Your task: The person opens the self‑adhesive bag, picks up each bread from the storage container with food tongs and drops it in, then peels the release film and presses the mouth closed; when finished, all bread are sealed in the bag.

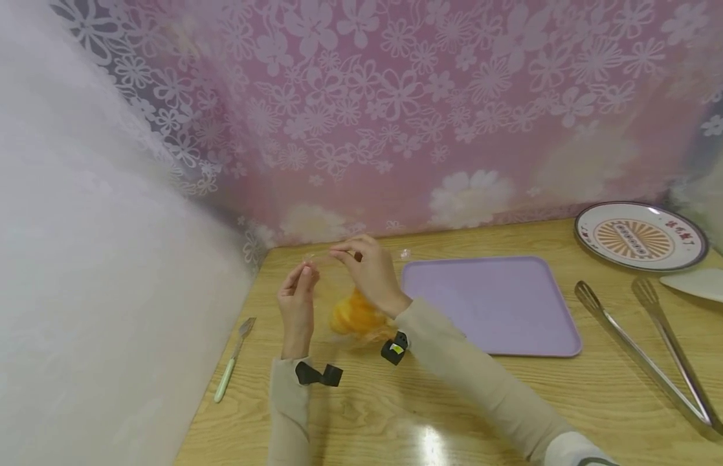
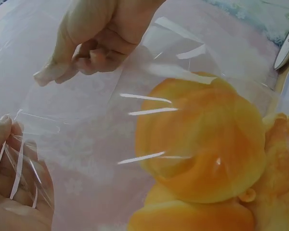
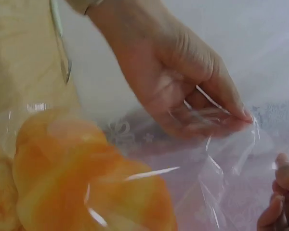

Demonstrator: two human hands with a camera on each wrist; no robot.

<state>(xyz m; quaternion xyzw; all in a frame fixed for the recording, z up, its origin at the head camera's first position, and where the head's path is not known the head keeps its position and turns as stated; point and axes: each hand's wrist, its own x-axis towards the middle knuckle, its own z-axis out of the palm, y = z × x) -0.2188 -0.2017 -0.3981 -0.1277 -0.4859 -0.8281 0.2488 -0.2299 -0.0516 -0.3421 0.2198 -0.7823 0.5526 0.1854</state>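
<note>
A clear plastic bag point(image 2: 96, 154) stands upright between my hands, its film glossy and creased. In it or right behind its film sit several orange-yellow bread rolls point(image 1: 352, 317); the left wrist view shows a round, smooth one point(image 2: 197, 144) in front and a browner, rougher piece point(image 2: 282, 173) beside it. Thumb and fingers of my left hand point(image 1: 297, 307) pinch the gathered film at the bag's upper left. My right hand point(image 1: 369, 272) reaches over the bread, its fingers curled and thumb and fingertips holding the film at the bag's top, near the left fingertips.
Right of the bag lies a lilac tray point(image 1: 489, 304), with a scrap of clear plastic point(image 1: 405, 254) behind its left corner. Farther right are metal tongs point(image 1: 646, 349), a patterned plate point(image 1: 641, 236) and a white utensil point(image 1: 701, 285). A green-handled fork point(image 1: 233, 362) lies at the left, near the wall.
</note>
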